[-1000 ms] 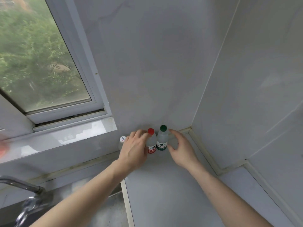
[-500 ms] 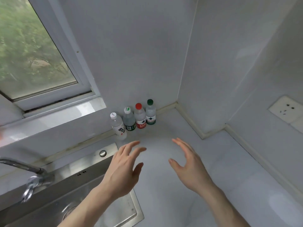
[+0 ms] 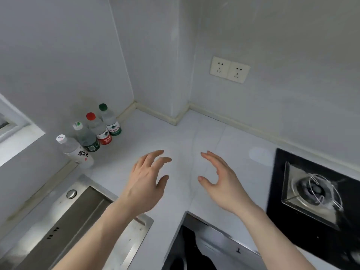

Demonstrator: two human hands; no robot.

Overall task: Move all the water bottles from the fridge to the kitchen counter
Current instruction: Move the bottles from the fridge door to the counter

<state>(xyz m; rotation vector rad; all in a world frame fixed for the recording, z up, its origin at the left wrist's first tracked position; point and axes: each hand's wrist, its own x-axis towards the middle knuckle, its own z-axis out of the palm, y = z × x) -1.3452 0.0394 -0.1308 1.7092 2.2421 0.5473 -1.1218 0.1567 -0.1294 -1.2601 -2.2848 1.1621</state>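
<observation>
- Pale grey walls meet in a corner over a light surface (image 3: 194,137), with a steel sink (image 3: 78,215) on the left, a black gas hob (image 3: 311,191) on the right and a double wall socket (image 3: 229,69) above.
- Four water bottles stand upright in a row against the back wall, each just beside the next: white-capped bottle (image 3: 75,152), dark green-labelled bottle (image 3: 86,137), red-capped bottle (image 3: 99,129), green-capped bottle (image 3: 110,119).
- Left hand (image 3: 145,184) and right hand (image 3: 222,182) hover above the surface, fingers spread and lightly bent, holding nothing, well apart from the row.
- From the hands, the bottles lie ahead and to the left; the left hand is nearer.
- Labels carry Chinese characters, bold black on the white-capped bottle, but too blurred to read; no brand can be made out.
- Judging by this, the next fetch means turning away, since the fridge is out of view.
</observation>
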